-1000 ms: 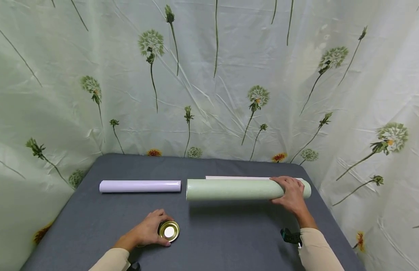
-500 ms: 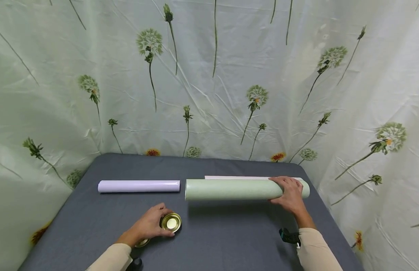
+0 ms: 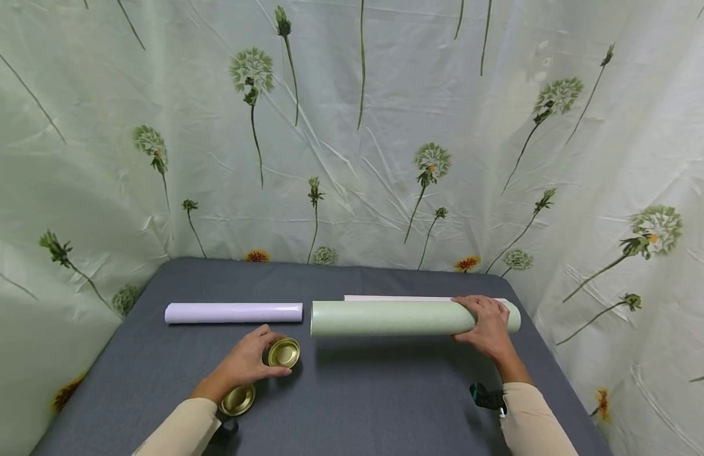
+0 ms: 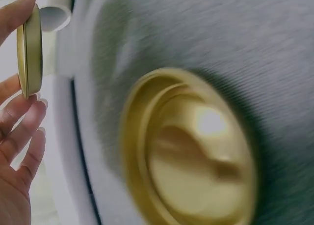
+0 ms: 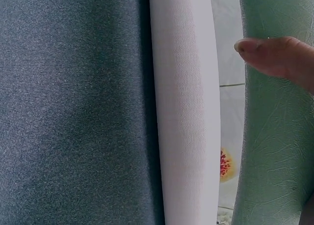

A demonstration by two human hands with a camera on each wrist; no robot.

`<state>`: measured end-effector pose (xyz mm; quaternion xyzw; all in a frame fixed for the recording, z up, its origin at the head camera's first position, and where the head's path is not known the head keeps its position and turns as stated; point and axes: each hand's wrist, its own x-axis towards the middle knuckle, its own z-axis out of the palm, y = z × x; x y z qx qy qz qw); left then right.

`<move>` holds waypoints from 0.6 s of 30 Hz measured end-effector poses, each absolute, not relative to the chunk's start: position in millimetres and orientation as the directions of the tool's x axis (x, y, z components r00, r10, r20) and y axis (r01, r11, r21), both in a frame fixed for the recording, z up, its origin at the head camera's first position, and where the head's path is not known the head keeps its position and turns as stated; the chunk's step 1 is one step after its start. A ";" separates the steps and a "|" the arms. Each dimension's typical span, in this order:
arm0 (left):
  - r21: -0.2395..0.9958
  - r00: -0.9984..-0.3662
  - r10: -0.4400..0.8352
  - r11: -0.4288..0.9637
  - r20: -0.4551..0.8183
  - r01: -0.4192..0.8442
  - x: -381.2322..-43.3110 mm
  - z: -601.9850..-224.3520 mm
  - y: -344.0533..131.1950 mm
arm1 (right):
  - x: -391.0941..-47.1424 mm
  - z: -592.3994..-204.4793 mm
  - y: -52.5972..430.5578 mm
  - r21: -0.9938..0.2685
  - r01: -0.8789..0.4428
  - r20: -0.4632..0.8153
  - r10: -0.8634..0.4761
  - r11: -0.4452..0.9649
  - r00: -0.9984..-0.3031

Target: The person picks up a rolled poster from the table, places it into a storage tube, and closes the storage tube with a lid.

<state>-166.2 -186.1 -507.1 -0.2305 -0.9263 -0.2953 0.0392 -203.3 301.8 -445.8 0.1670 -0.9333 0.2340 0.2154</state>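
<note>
My left hand (image 3: 251, 358) pinches a gold metal jar lid (image 3: 284, 353) by its rim, between thumb and fingers; its shadow falls on the cloth below. A second gold jar lid (image 3: 238, 400) lies on the table under the left wrist, and looms large in the left wrist view (image 4: 201, 156). My right hand (image 3: 487, 326) grips a thick pale green roll (image 3: 386, 318), textured like wallpaper, near its right end. The roll is level and held above the table, with a wide shadow under it. In the right wrist view my thumb (image 5: 274, 55) lies across the green roll.
A slimmer lilac roll (image 3: 232, 313) lies at the back left of the table (image 3: 352, 405), covered in dark grey cloth. Behind the green roll lies a pale pinkish roll (image 5: 184, 112), mostly hidden in the head view. A flower-printed curtain (image 3: 352, 158) hangs around the table.
My left hand has lifted the jar lid and moved it away from me toward the lilac roll, uncovering the second lid. My right hand and the green roll have barely moved.
</note>
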 end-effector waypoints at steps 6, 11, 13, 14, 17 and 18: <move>0.541 -0.906 0.364 0.729 0.214 0.420 -173.5 -495.9 -188.3 | -203.3 -443.3 303.0 -0.355 -0.410 0.474 -0.217 0.840 -0.853; 0.556 -0.898 0.368 0.706 0.243 0.439 -177.0 -487.6 -191.0 | -204.0 -442.9 303.4 -0.359 -0.412 0.472 -0.218 0.838 -0.855; 0.564 -0.892 0.374 0.692 0.255 0.451 -177.6 -485.3 -191.9 | -204.5 -442.8 304.0 -0.357 -0.414 0.476 -0.218 0.837 -0.852; 0.567 -0.889 0.375 0.686 0.261 0.456 -178.0 -484.6 -192.4 | -204.8 -442.6 304.1 -0.357 -0.416 0.478 -0.219 0.837 -0.851; 0.571 -0.881 0.376 0.672 0.287 0.473 -178.6 -483.1 -193.3 | -204.7 -442.2 304.2 -0.354 -0.423 0.484 -0.224 0.834 -0.846; 0.571 -0.878 0.375 0.667 0.297 0.478 -179.1 -483.1 -193.5 | -204.4 -441.9 304.1 -0.354 -0.425 0.484 -0.225 0.833 -0.845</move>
